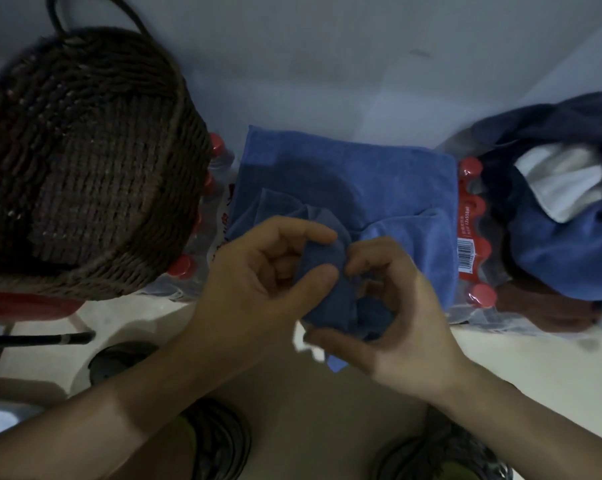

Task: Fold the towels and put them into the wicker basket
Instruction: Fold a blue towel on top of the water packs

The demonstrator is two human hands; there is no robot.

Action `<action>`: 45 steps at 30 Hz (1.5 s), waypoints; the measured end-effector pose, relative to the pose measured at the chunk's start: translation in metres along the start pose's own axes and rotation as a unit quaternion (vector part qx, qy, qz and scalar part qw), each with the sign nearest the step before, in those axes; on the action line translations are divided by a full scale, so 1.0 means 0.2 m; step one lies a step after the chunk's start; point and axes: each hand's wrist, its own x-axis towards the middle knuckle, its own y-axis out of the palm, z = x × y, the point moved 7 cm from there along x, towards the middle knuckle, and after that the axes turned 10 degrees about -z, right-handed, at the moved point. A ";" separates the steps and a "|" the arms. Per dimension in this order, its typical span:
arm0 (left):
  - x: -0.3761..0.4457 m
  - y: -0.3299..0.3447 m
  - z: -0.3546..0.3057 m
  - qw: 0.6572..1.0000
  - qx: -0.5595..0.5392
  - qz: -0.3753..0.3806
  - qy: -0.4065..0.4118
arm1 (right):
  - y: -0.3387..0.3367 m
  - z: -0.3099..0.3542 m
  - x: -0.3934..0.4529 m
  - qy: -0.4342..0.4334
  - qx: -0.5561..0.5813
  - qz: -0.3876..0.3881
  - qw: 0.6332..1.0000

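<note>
Head view: a blue towel (pixel 348 181) lies spread over shrink-wrapped packs of red-capped water bottles (pixel 474 237), its near edge bunched up toward the person. The left hand (pixel 258 282) pinches that bunched cloth between thumb and forefinger, and the right hand (pixel 393 317) curls round the same fold just beside it, so both hands grip the towel. The wicker basket (pixel 85 161) stands to the left, touching the bottle packs. To the right lies a heap of more towels (pixel 562 216), dark blue, blue and white.
</note>
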 end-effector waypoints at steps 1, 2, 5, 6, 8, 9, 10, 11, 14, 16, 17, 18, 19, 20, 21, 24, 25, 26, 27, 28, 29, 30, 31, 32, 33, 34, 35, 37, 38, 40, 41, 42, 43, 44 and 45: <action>0.00 0.02 -0.01 1.000 -0.003 0.018 -0.002 | -0.01 0.01 0.00 0.004 0.011 -0.012 1.000; 0.00 0.03 -0.03 0.999 -0.004 0.034 -0.002 | -0.02 0.02 0.00 0.009 0.034 -0.024 0.999; -0.01 0.05 -0.04 0.996 -0.014 0.087 -0.009 | -0.06 0.01 0.02 0.059 0.108 -0.033 0.992; -0.01 0.06 -0.04 0.995 0.003 0.104 -0.006 | -0.08 0.01 0.02 0.076 0.119 -0.040 0.989; -0.01 0.06 -0.04 0.987 0.110 0.100 0.056 | -0.11 0.01 0.02 0.088 0.111 -0.056 0.988; 0.00 0.06 -0.06 0.977 0.170 0.080 0.104 | -0.11 0.02 0.03 0.091 0.097 -0.058 0.989; 0.00 0.06 -0.08 0.964 0.216 0.055 0.145 | -0.11 0.02 0.02 0.094 0.080 -0.055 0.991; 0.01 0.05 -0.09 0.954 0.244 0.033 0.171 | -0.10 0.03 0.03 0.094 0.067 -0.051 0.992; 0.04 0.03 -0.12 0.946 0.265 -0.010 0.187 | -0.09 0.04 0.03 0.090 0.028 -0.025 0.995; 0.06 0.01 -0.10 0.962 0.232 -0.010 0.142 | -0.08 0.05 0.04 0.100 0.036 0.011 0.994; 0.06 0.01 -0.08 0.972 0.210 -0.010 0.108 | -0.08 0.06 0.05 0.116 0.056 0.046 0.991; 0.07 0.00 -0.07 0.975 0.202 -0.018 0.088 | -0.09 0.06 0.06 0.125 0.048 0.087 0.987; 0.07 0.00 -0.06 0.974 0.207 -0.031 0.082 | -0.11 0.06 0.07 0.116 -0.001 0.138 0.984; 0.08 -0.01 -0.05 0.972 0.215 -0.043 0.080 | -0.13 0.06 0.08 0.095 -0.080 0.186 0.975; 0.10 -0.02 -0.05 0.971 0.218 -0.055 0.076 | -0.17 0.05 0.08 0.076 -0.153 0.226 0.959; 0.15 -0.06 -0.01 0.979 0.184 -0.083 0.021 | -0.27 -0.02 0.09 0.109 -0.215 0.293 0.925; 0.16 -0.08 0.01 0.983 0.158 -0.094 -0.009 | -0.31 -0.04 0.08 0.141 -0.203 0.303 0.920; 0.16 -0.09 0.03 0.984 0.138 -0.104 -0.034 | -0.34 -0.06 0.09 0.166 -0.190 0.303 0.919; 0.17 -0.10 0.03 0.983 0.137 -0.110 -0.049 | -0.38 -0.07 0.09 0.186 -0.174 0.287 0.923; 0.18 -0.10 0.03 0.981 0.151 -0.110 -0.052 | -0.42 -0.09 0.11 0.205 -0.148 0.259 0.932; 0.19 -0.11 0.02 0.978 0.174 -0.103 -0.049 | -0.45 -0.09 0.12 0.230 -0.105 0.225 0.941; 0.20 -0.10 0.01 0.976 0.200 -0.080 -0.042 | -0.46 -0.09 0.13 0.257 -0.049 0.193 0.946; 0.22 -0.09 0.01 0.972 0.227 -0.052 -0.033 | -0.47 -0.10 0.14 0.283 0.006 0.164 0.945; 0.23 -0.08 0.02 0.969 0.244 -0.037 -0.021 | -0.48 -0.11 0.14 0.303 0.050 0.140 0.941; 0.24 -0.10 0.02 0.967 0.251 -0.046 -0.012 | -0.49 -0.13 0.14 0.318 0.081 0.120 0.937; 0.26 -0.13 0.03 0.966 0.248 -0.072 -0.009 | -0.50 -0.13 0.14 0.330 0.100 0.101 0.933; 0.27 -0.16 0.04 0.965 0.239 -0.107 -0.010 | -0.50 -0.13 0.15 0.339 0.121 0.083 0.929; 0.29 -0.21 0.05 0.961 0.226 -0.158 -0.012 | -0.50 -0.12 0.17 0.351 0.188 0.041 0.916; 0.31 -0.22 0.05 0.957 0.232 -0.171 -0.013 | -0.51 -0.12 0.18 0.356 0.234 0.011 0.904; 0.37 -0.24 0.07 0.955 0.233 -0.183 -0.017 | -0.53 -0.15 0.21 0.372 0.324 -0.060 0.868; 0.41 -0.25 0.08 0.957 0.223 -0.186 -0.022 | -0.53 -0.16 0.22 0.375 0.366 -0.082 0.848; 0.44 -0.25 0.10 0.957 0.217 -0.191 -0.028 | -0.53 -0.17 0.23 0.372 0.392 -0.091 0.836; 0.48 -0.25 0.12 0.955 0.220 -0.199 -0.030 | -0.53 -0.18 0.24 0.365 0.395 -0.094 0.838; 0.51 -0.25 0.14 0.950 0.229 -0.211 -0.026 | -0.54 -0.21 0.25 0.357 0.373 -0.096 0.851; 0.54 -0.26 0.15 0.944 0.239 -0.225 -0.016 | -0.55 -0.24 0.26 0.345 0.333 -0.104 0.871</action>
